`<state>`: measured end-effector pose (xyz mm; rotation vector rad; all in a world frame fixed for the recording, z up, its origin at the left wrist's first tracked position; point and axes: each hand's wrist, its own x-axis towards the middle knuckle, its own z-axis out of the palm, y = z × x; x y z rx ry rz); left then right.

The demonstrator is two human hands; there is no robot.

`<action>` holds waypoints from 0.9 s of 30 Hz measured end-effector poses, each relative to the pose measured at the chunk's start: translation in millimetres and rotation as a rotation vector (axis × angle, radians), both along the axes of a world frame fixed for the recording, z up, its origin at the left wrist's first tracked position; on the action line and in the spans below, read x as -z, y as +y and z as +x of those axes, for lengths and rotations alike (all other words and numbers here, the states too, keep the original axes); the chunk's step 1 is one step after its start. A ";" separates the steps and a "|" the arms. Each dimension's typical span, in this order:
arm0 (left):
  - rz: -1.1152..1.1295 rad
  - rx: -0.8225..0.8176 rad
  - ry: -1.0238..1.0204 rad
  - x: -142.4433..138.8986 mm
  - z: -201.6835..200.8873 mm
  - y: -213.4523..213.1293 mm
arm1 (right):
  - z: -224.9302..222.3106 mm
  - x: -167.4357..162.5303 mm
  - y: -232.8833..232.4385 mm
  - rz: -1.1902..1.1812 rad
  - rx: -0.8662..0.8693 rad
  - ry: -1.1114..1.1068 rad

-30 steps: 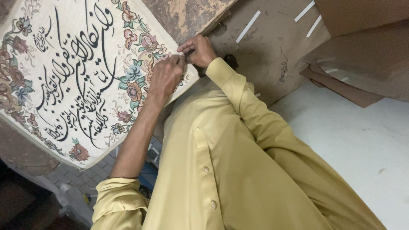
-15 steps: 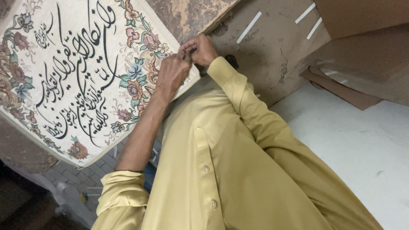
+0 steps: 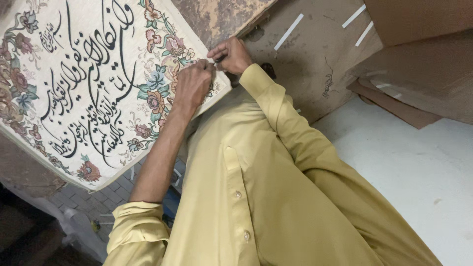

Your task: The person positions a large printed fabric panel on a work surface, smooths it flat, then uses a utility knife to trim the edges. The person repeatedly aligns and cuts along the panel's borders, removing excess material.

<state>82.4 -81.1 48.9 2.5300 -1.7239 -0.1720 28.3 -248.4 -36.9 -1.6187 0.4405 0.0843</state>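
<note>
Both hands at work on one corner of the cloth panel [image 3: 93, 83]: left hand [image 3: 193, 84] curled shut, knuckles up, fingertips pinching the panel's border just inside the corner; right hand [image 3: 230, 54] just beyond it, fingers bent and closed on something small and dark at the very edge, too small to tell what. Fingertips of the two nearly touching. Nearest of all, below the panel, a yellow shirt [image 3: 256, 192] with a buttoned front, its left sleeve rolled to the elbow, its right sleeve down to the cuff, reaching up to the panel's corner. The panel itself: pale cream ground, stiff and flat, lying tilted, filling the space to the left of the hands. Flowing black script in large sweeping strokes across its middle, smaller lines beneath. Around the script a woven border of flowers, pink, rust, blue and green, with curling stems, thickest at the corners. Under the panel's lower edge, grey paving bricks [image 3: 98, 194]. Right of the panel, a brown cardboard sheet [image 3: 315, 64] stuck with white tape strips [image 3: 288, 31]; further right, stacked brown boards [image 3: 419, 59] over a white floor [image 3: 409, 162]. Beyond the panel's top corner, a worn, blotched brown surface [image 3: 221, 15].
</note>
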 end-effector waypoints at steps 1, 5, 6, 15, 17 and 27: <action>0.017 0.008 -0.017 -1.4 0.8 0.6 | 0.7 0.0 0.5 -0.011 0.002 0.009; 0.000 -0.011 0.024 -9.9 2.2 7.2 | -0.5 -2.9 0.6 0.008 0.001 -0.028; -0.014 -0.014 0.030 -11.9 3.0 9.6 | -0.4 -3.6 0.1 0.028 0.002 -0.030; 0.077 -0.018 0.016 -6.0 1.8 11.9 | -1.7 3.9 0.3 0.133 0.014 -0.002; 0.050 -0.039 0.027 -7.8 2.7 15.5 | -1.6 5.2 -0.1 0.098 0.016 -0.033; -0.009 -0.224 0.232 -34.4 -5.5 31.5 | -25.6 -18.0 19.4 -0.083 -0.094 -0.192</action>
